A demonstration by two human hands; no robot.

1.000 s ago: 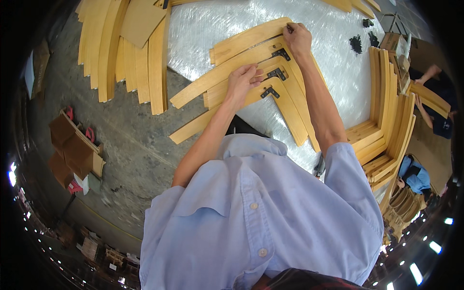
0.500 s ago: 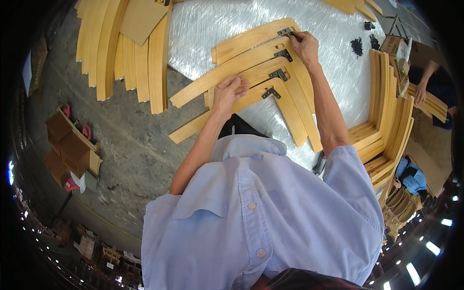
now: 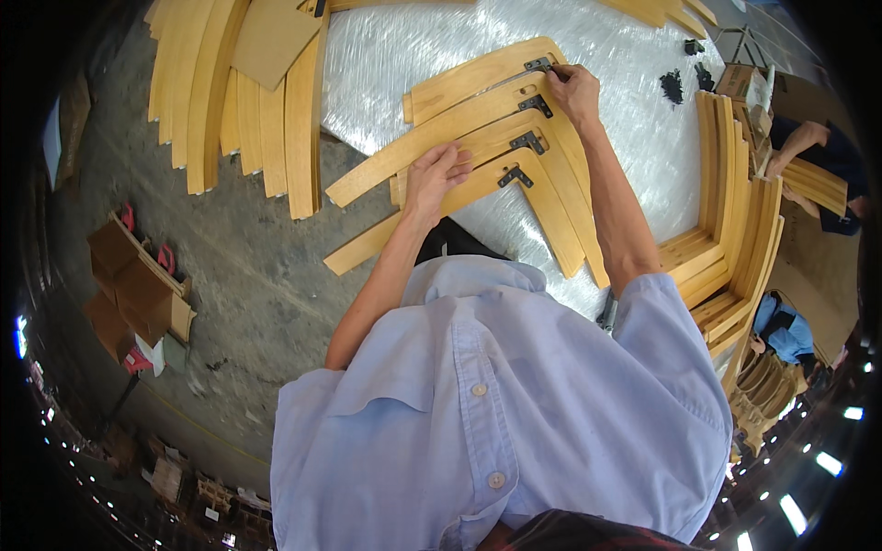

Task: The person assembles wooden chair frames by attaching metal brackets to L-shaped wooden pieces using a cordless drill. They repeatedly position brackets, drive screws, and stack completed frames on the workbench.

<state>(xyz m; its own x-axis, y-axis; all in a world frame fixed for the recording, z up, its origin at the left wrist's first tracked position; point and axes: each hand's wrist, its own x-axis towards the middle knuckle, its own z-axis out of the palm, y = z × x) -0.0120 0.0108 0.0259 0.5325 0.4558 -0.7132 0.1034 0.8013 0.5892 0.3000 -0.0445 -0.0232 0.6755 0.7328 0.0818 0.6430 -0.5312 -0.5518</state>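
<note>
Your right hand (image 3: 577, 90) extends well beyond your shirt (image 3: 395, 450), fingers bunched; your left hand (image 3: 435, 180), nearer it, curls loosely.

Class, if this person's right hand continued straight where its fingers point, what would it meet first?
The right hand would likely meet the black bracket at its fingertips; whether they touch now is unclear.

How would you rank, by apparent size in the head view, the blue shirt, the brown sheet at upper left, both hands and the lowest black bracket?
Blue shirt
Brown sheet
Left hand, right hand: too alike to rank
Lowest black bracket
</note>
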